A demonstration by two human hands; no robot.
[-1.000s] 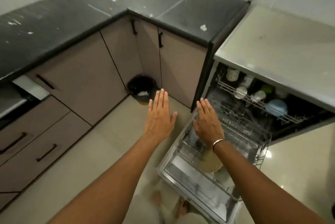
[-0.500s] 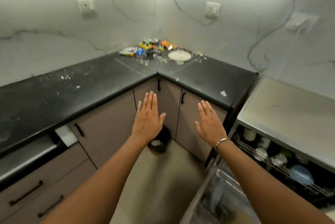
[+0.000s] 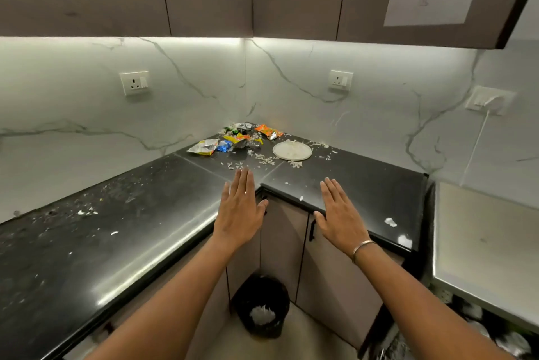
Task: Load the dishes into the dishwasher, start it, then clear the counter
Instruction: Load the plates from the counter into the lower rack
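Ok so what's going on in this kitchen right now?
A person stands at the corner of a black counter, with left hand and right hand held out flat, holding nothing. In the back corner lie crumpled wrappers, a white plate and scattered scraps, none cleared yet. A black bin stands on the floor below. The dishwasher at the right appears open.

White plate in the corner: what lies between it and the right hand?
In the head view, only black counter with scattered white scraps beside the plate.

under-cabinet glow – counter (image 3: 151, 246) glare, edges warped
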